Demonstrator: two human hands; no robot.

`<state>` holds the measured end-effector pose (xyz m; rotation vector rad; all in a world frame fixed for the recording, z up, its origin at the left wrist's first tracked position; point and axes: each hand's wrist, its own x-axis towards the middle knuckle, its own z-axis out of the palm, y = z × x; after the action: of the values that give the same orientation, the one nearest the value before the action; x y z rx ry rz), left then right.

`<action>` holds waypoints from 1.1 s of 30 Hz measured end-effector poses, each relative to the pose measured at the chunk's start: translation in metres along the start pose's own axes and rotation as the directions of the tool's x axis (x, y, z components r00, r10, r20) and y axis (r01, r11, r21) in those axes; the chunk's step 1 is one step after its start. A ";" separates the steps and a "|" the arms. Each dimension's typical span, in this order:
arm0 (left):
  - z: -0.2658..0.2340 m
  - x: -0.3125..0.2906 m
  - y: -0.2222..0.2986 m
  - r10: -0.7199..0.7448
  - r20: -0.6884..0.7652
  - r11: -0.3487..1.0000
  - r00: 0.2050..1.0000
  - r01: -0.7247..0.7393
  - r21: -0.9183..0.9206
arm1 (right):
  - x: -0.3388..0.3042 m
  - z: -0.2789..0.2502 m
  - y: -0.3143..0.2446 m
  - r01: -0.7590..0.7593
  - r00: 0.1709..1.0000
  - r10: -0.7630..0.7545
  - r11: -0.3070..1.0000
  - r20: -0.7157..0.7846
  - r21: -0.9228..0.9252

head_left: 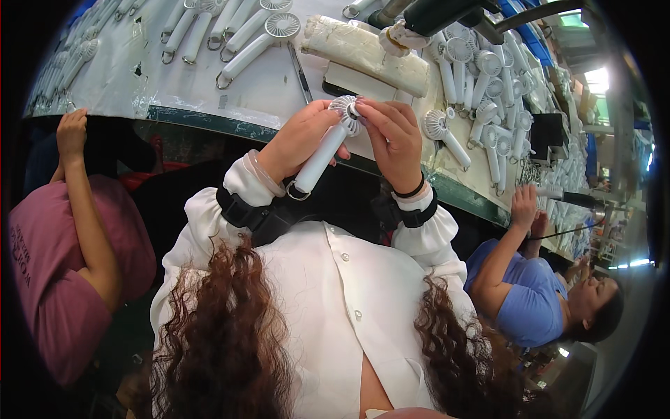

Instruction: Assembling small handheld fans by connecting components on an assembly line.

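Observation:
Over the table's near edge I hold a white handheld fan (321,160). Its round ribbed head points away from me, and a metal ring hangs from the bottom of its handle. My left hand (296,138) is closed around the neck and upper handle. Thumb and fingers of my right hand (394,136) pinch at the middle of the fan head, beside a small dark spot there. Whether a separate small part sits between those fingertips is too small to tell. Another white fan (447,137) lies on the table just right of my right hand.
Several finished-looking white fans (255,52) lie at the far left, and a dense pile (488,91) covers the right. A thin pen-like tool (300,73), a wrapped white block (366,52) and a dark machine arm (433,14) stand ahead. Co-workers sit on both sides.

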<state>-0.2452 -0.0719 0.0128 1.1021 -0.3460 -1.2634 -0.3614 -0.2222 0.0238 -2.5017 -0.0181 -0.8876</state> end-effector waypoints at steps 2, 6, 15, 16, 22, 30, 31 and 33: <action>0.000 0.001 0.000 0.004 -0.002 1.000 1.000 -0.004 0.001 | 0.000 -0.001 -0.001 0.057 0.998 -0.056 0.996 0.005 -0.066; 0.000 0.000 -0.001 0.019 -0.001 1.000 1.000 -0.019 -0.012 | 0.001 -0.002 -0.005 0.097 0.995 -0.094 0.988 0.035 -0.119; 0.002 -0.003 0.001 0.023 -0.015 0.999 1.000 -0.023 0.035 | 0.000 -0.004 -0.006 0.095 0.995 -0.091 0.987 0.042 -0.128; 0.002 -0.003 0.000 0.028 -0.024 0.999 0.999 -0.028 0.029 | 0.001 -0.003 -0.007 0.096 0.995 -0.091 0.986 0.043 -0.133; 0.000 -0.001 -0.003 0.027 -0.017 1.000 0.999 -0.027 0.004 | 0.000 -0.004 -0.009 0.105 0.994 -0.099 0.987 0.054 -0.120; -0.006 0.002 -0.007 0.151 0.013 0.976 0.988 -0.152 0.154 | -0.002 0.003 -0.010 0.067 0.997 -0.064 0.995 0.032 -0.076; -0.005 0.003 -0.008 0.166 0.014 0.972 0.986 -0.166 0.165 | -0.003 0.004 -0.008 0.071 0.997 -0.069 0.994 0.024 -0.077; -0.005 0.005 -0.009 0.180 0.017 0.968 0.984 -0.180 0.176 | -0.005 0.008 -0.004 0.089 0.996 -0.089 0.993 0.003 -0.075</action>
<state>-0.2453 -0.0729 0.0021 1.1926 -0.5557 -1.0870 -0.3614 -0.2142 0.0171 -2.5876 -0.0990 -0.9412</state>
